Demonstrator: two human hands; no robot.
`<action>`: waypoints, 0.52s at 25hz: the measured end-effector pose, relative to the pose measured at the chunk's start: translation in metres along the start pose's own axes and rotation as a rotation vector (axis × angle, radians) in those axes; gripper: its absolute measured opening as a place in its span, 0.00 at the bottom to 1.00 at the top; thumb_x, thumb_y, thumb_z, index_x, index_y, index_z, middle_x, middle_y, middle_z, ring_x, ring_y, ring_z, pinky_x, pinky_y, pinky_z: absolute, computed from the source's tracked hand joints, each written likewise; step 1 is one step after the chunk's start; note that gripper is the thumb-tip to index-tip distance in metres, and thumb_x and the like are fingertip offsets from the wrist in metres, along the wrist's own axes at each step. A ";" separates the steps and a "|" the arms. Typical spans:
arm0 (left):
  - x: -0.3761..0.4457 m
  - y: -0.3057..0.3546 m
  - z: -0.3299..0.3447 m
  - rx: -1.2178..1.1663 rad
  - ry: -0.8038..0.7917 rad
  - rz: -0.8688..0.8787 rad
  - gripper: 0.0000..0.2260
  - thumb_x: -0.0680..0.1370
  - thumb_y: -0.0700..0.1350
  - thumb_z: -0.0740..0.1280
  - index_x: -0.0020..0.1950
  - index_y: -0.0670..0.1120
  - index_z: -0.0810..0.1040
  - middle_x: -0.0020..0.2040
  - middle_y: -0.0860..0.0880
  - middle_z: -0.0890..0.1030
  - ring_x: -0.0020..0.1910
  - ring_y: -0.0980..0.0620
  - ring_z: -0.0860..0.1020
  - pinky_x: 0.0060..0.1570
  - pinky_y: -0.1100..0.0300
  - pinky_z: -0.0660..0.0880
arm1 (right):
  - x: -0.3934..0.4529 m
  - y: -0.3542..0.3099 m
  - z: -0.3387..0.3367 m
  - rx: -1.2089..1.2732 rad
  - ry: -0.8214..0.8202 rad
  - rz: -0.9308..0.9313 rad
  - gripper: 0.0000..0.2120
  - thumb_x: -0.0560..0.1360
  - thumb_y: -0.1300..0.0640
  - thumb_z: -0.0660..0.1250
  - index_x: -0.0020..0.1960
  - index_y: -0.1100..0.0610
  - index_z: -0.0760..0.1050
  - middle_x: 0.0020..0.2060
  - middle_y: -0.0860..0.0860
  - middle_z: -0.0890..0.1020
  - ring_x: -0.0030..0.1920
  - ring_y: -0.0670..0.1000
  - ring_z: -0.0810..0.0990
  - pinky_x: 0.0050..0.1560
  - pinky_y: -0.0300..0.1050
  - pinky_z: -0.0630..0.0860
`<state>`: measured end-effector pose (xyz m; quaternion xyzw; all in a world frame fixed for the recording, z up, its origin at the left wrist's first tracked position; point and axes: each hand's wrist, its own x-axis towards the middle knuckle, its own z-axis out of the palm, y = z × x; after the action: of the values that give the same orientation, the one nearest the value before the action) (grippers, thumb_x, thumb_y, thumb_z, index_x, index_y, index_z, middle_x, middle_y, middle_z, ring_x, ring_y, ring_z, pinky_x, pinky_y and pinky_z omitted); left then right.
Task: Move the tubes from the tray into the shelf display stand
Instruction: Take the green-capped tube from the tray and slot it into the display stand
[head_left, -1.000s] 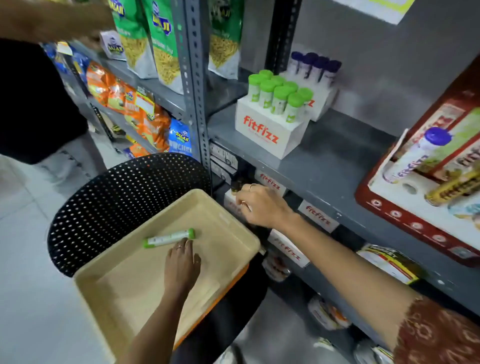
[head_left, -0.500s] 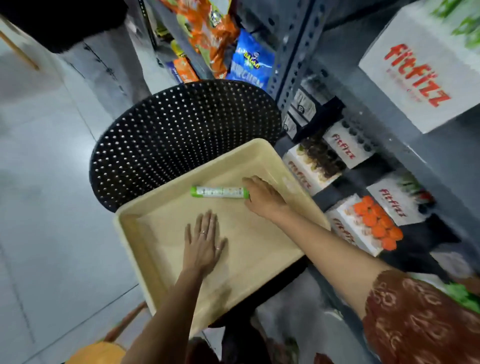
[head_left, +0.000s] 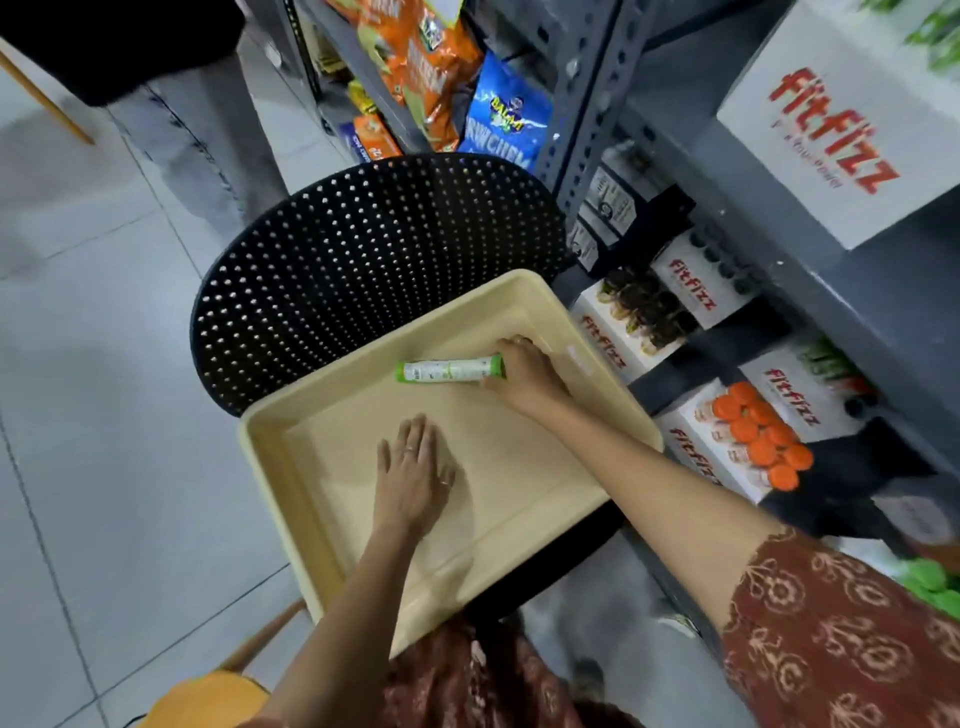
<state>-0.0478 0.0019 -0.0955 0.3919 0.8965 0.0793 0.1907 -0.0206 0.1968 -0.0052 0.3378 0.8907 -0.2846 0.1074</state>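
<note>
One white tube with green ends (head_left: 447, 371) lies on its side near the far edge of the beige tray (head_left: 291, 483). My right hand (head_left: 524, 375) rests at the tube's right end, fingers curled around its green cap. My left hand (head_left: 413, 475) lies flat, palm down, fingers spread, on the tray floor nearer to me. The white fitfizz display stand (head_left: 826, 124) sits on the grey shelf at the upper right; its top is out of view.
The tray rests on a black perforated chair (head_left: 363, 260). Right of it, lower shelves hold fitfizz boxes, one with orange-capped tubes (head_left: 753, 431). Snack bags (head_left: 447, 78) fill the shelves at the top. Another person's legs (head_left: 197, 135) stand on the tiled floor at upper left.
My view dropped from the shelf to the tray. My right hand came down from the shelf edge to the tube's right end and closed on it. My left hand stayed flat.
</note>
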 end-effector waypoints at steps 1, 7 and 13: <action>-0.002 0.006 -0.009 -0.032 0.061 -0.005 0.26 0.78 0.52 0.55 0.71 0.38 0.64 0.73 0.40 0.64 0.72 0.42 0.61 0.68 0.44 0.58 | -0.004 -0.002 -0.014 0.014 0.039 -0.032 0.15 0.74 0.59 0.66 0.59 0.62 0.74 0.58 0.60 0.75 0.59 0.60 0.74 0.57 0.50 0.71; -0.010 0.074 -0.067 -0.068 0.284 0.169 0.20 0.75 0.47 0.55 0.54 0.34 0.78 0.52 0.37 0.81 0.53 0.39 0.79 0.49 0.48 0.77 | -0.063 -0.005 -0.141 -0.071 0.173 -0.140 0.15 0.73 0.57 0.69 0.59 0.60 0.77 0.57 0.60 0.78 0.59 0.59 0.75 0.57 0.46 0.72; -0.005 0.180 -0.117 -0.121 0.367 0.414 0.20 0.75 0.45 0.54 0.55 0.34 0.78 0.52 0.36 0.81 0.51 0.39 0.80 0.49 0.48 0.77 | -0.165 0.011 -0.276 -0.212 0.286 -0.088 0.12 0.71 0.55 0.71 0.51 0.60 0.80 0.45 0.57 0.81 0.44 0.56 0.79 0.44 0.46 0.76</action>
<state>0.0287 0.1216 0.0656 0.5337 0.8106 0.2395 0.0280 0.1103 0.2745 0.2783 0.3222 0.9359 -0.1425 0.0022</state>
